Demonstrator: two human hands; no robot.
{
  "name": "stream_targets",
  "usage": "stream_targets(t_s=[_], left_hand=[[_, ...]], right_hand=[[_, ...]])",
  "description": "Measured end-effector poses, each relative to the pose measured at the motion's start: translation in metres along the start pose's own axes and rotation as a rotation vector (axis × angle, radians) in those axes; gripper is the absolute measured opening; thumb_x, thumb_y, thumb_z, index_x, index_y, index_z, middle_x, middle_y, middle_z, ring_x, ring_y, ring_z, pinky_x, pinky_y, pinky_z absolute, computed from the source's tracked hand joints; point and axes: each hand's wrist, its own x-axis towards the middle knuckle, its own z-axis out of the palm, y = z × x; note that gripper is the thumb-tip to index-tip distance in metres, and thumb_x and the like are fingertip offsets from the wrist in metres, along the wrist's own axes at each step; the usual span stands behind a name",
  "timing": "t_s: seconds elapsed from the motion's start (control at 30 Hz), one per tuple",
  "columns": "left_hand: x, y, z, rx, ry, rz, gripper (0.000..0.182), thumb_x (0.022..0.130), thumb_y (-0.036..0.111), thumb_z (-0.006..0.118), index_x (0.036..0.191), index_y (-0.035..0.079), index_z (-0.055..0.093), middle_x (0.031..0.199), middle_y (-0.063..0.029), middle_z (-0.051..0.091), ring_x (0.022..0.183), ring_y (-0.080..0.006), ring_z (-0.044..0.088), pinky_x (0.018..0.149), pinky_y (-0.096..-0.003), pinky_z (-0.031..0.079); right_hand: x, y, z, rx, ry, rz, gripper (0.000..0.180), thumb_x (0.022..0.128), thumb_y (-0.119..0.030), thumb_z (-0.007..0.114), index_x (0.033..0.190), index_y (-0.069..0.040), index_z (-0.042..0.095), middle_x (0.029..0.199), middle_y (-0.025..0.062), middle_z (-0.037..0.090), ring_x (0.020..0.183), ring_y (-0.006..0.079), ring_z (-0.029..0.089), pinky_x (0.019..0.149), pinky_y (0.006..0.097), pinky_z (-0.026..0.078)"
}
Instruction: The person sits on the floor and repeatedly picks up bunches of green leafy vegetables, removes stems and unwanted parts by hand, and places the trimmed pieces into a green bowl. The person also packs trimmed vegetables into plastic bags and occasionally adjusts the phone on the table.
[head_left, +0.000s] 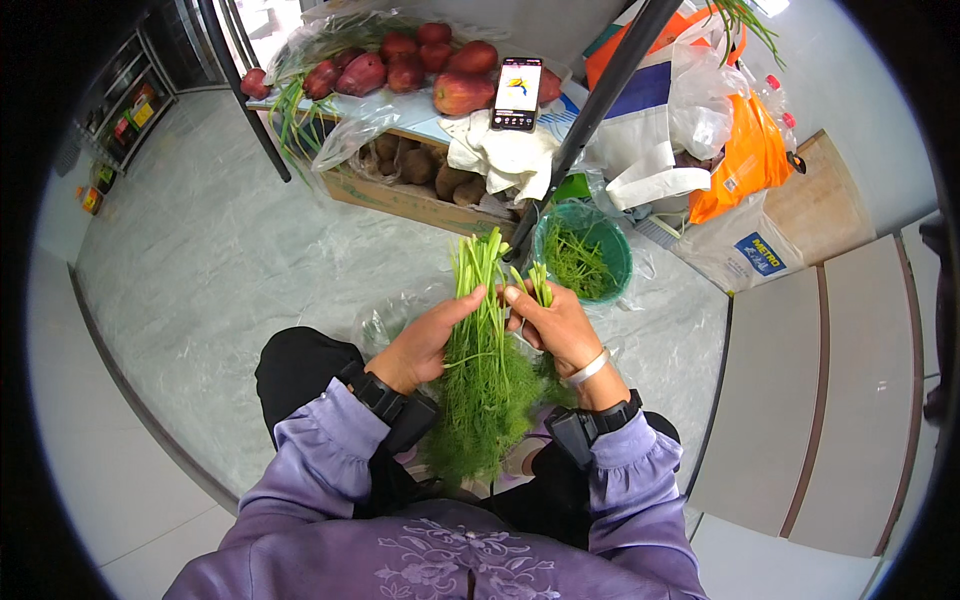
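Observation:
A large bunch of feathery green herb, likely dill or fennel fronds (487, 390), is gripped by my left hand (427, 337), its pale stems pointing away from me and its leaves hanging over my lap. My right hand (559, 322), with a silver bangle at the wrist, holds a smaller bundle of the same stems (538, 285) just right of the bunch. The thumb and fingertips of that hand are close to the large bunch's stems; whether they touch is unclear. Beyond it stands a green plastic bin (626, 259) lined with clear plastic, with green sprigs (576, 259) inside.
Ahead, a low shelf (330, 109) carries red fruits (405, 71), green onions (296, 124) and a phone (517, 94) on white cloth (502, 154). Below is a cardboard box (405, 202) of brown, round produce. A black metal leg (592, 116) rises beside the bin; bags (739, 157) lie at right.

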Motion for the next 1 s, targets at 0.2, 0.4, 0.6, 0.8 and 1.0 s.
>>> stream_targets(t_s=[0.2, 0.4, 0.6, 0.8, 1.0], left_hand=[[-0.002, -0.001, 0.004, 0.034, 0.029, -0.032, 0.045, 0.096, 0.040, 0.044, 0.126, 0.007, 0.047, 0.112, -0.0072, 0.059, 0.094, -0.0136, 0.060, 0.077, -0.0294, 0.052], [0.000, 0.001, 0.003, -0.116, -0.037, -0.001, 0.053, 0.095, 0.038, 0.045, 0.136, 0.005, 0.034, 0.127, -0.0116, 0.050, 0.110, -0.0198, 0.054, 0.085, -0.0364, 0.050], [0.000, 0.002, 0.000, -0.131, -0.025, 0.022, 0.055, 0.095, 0.038, 0.046, 0.136, 0.005, 0.033, 0.126, -0.0126, 0.051, 0.110, -0.0200, 0.054, 0.086, -0.0360, 0.050], [-0.001, 0.004, 0.002, -0.128, 0.018, 0.036, 0.054, 0.094, 0.039, 0.047, 0.134, 0.004, 0.035, 0.124, -0.0123, 0.052, 0.109, -0.0191, 0.054, 0.082, -0.0348, 0.051], [0.001, 0.004, 0.000, -0.159, 0.039, 0.040, 0.053, 0.094, 0.039, 0.048, 0.133, 0.004, 0.038, 0.120, -0.0101, 0.055, 0.103, -0.0171, 0.056, 0.079, -0.0328, 0.052]], right_hand=[[0.009, 0.010, -0.004, 0.321, -0.029, 0.012, 0.011, 0.087, -0.012, 0.055, 0.086, -0.001, 0.056, 0.070, 0.0047, 0.058, 0.039, 0.0072, 0.040, 0.037, 0.0213, 0.035], [0.007, 0.003, -0.022, 0.501, 0.026, 0.054, 0.016, 0.086, -0.009, 0.052, 0.099, -0.002, 0.054, 0.069, 0.0046, 0.057, 0.046, 0.0074, 0.043, 0.036, 0.0188, 0.030], [0.004, 0.000, -0.014, 0.391, 0.041, -0.046, 0.017, 0.090, -0.014, 0.050, 0.103, -0.004, 0.054, 0.067, 0.0016, 0.053, 0.047, 0.0076, 0.043, 0.042, 0.0197, 0.030], [-0.005, -0.010, -0.016, 0.475, -0.022, 0.026, 0.015, 0.093, -0.019, 0.049, 0.102, -0.007, 0.052, 0.065, -0.0022, 0.045, 0.045, 0.0056, 0.036, 0.042, 0.0199, 0.028], [-0.009, -0.006, -0.005, 0.138, -0.011, 0.028, 0.012, 0.091, -0.017, 0.056, 0.096, -0.007, 0.053, 0.066, -0.0032, 0.049, 0.047, 0.0026, 0.037, 0.042, 0.0176, 0.029]])
